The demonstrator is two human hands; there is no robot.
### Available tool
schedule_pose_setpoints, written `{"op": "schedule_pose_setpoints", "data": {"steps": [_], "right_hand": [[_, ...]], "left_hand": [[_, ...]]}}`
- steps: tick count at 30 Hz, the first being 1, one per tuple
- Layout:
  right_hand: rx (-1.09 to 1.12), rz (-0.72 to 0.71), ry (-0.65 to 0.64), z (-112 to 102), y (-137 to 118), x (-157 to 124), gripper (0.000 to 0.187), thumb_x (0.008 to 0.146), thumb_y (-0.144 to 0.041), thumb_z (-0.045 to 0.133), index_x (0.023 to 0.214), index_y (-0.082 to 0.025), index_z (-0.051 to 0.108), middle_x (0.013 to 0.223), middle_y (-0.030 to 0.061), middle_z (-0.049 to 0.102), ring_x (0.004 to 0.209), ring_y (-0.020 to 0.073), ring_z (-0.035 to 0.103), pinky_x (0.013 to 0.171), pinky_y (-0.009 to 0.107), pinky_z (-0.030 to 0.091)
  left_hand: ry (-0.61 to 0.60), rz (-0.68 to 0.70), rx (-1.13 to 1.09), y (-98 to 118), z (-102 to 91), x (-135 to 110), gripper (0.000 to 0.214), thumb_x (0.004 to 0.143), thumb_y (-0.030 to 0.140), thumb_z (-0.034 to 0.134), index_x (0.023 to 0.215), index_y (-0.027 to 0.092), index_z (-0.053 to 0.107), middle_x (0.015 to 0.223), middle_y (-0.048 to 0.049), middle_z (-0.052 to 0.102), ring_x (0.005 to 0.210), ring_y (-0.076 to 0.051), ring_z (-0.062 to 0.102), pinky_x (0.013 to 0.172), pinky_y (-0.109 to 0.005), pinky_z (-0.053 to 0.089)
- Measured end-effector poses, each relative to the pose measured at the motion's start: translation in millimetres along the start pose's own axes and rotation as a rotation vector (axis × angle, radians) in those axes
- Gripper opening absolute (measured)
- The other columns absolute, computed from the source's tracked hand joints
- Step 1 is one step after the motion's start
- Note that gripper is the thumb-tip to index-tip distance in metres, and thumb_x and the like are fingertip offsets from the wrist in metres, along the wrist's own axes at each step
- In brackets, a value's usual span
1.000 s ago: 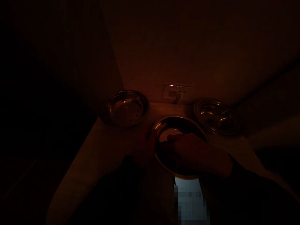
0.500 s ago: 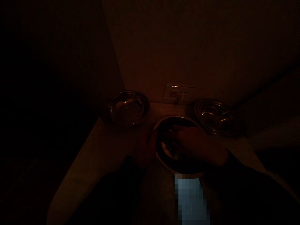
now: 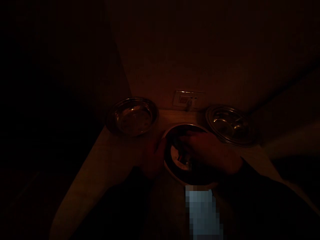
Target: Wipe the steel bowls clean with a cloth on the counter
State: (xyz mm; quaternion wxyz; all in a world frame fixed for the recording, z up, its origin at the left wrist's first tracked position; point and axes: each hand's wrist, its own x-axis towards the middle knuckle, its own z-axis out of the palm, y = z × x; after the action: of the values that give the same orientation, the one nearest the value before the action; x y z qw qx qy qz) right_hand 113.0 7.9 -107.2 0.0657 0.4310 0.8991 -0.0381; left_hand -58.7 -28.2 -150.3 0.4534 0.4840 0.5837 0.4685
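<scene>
A steel plate (image 3: 172, 166) lies on the pale surface (image 3: 100, 166), between both hands; the left hand (image 3: 153, 158) touches its left rim; the right hand (image 3: 210, 153) reaches over it, fingers (image 3: 186, 138) curled inside; too dark to tell any grip; a far-left plate (image 3: 132, 116) and far-right plate (image 3: 231, 126) flank a wall socket (image 3: 188, 100).

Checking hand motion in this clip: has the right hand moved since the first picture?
Yes: the right hand has moved up the view, toward the wall, judged against the switch plate, which stays put.
</scene>
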Motion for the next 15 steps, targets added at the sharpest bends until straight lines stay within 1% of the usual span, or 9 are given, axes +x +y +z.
{"op": "schedule_pose_setpoints", "data": {"steps": [2,4,7,9,11,13,15], "right_hand": [[-0.046,0.037,-0.002,1,3,2,0.030,0.092,-0.028,0.041,0.113,-0.026,0.062,0.100,0.0071,0.066,0.082,0.0218,0.065,0.063,0.030,0.043],[-0.066,0.023,-0.010,1,2,2,0.030,0.092,-0.028,0.041,0.113,-0.025,0.061,0.100,0.0080,0.065,0.080,0.0220,0.065,0.061,0.030,0.042],[-0.026,-0.089,-0.022,-1,-6,-1,0.030,0.090,-0.026,0.043,0.117,-0.025,0.059,0.107,0.0086,0.063,0.080,0.0205,0.064,0.060,0.028,0.041],[0.033,-0.182,-0.051,-5,-12,-4,0.031,0.089,-0.023,0.045,0.116,-0.027,0.059,0.104,0.0066,0.063,0.080,0.0187,0.063,0.060,0.027,0.041],[0.082,-0.244,-0.103,-9,-16,-7,0.028,0.088,-0.022,0.047,0.111,-0.028,0.062,0.097,0.0045,0.064,0.076,0.0167,0.062,0.059,0.026,0.040],[0.112,-0.266,-0.138,-11,-19,-9,0.024,0.087,-0.022,0.048,0.104,-0.027,0.064,0.092,0.0033,0.064,0.072,0.0150,0.061,0.059,0.025,0.039],[0.114,-0.244,-0.134,-9,-19,-8,0.023,0.088,-0.023,0.049,0.104,-0.027,0.064,0.091,0.0030,0.065,0.073,0.0154,0.061,0.059,0.025,0.039]], "left_hand": [[0.006,-0.012,0.015,0,0.5,1,0.041,0.087,0.032,0.046,0.123,0.015,0.058,0.123,-0.0066,0.062,0.111,-0.021,0.058,0.093,-0.031,0.046],[0.014,-0.017,0.028,0,1.5,1,0.043,0.087,0.032,0.045,0.125,0.015,0.056,0.122,-0.0070,0.063,0.111,-0.022,0.059,0.093,-0.032,0.046],[0.022,-0.006,0.043,2,3.2,0,0.040,0.088,0.028,0.043,0.122,0.013,0.058,0.119,-0.0075,0.065,0.108,-0.021,0.060,0.093,-0.032,0.046],[0.033,0.002,0.060,3,3.9,0,0.039,0.088,0.027,0.043,0.120,0.013,0.059,0.118,-0.0078,0.065,0.108,-0.021,0.059,0.095,-0.033,0.044],[0.034,0.012,0.062,3,4.1,0,0.039,0.088,0.028,0.042,0.120,0.014,0.059,0.117,-0.0073,0.065,0.108,-0.022,0.059,0.095,-0.034,0.043],[0.031,0.021,0.049,2,3.8,0,0.038,0.088,0.029,0.042,0.119,0.015,0.060,0.117,-0.0064,0.066,0.107,-0.021,0.060,0.094,-0.033,0.044],[0.016,0.016,0.027,2,3.3,0,0.038,0.088,0.028,0.042,0.119,0.015,0.060,0.116,-0.0061,0.066,0.106,-0.020,0.060,0.093,-0.031,0.045]]}}
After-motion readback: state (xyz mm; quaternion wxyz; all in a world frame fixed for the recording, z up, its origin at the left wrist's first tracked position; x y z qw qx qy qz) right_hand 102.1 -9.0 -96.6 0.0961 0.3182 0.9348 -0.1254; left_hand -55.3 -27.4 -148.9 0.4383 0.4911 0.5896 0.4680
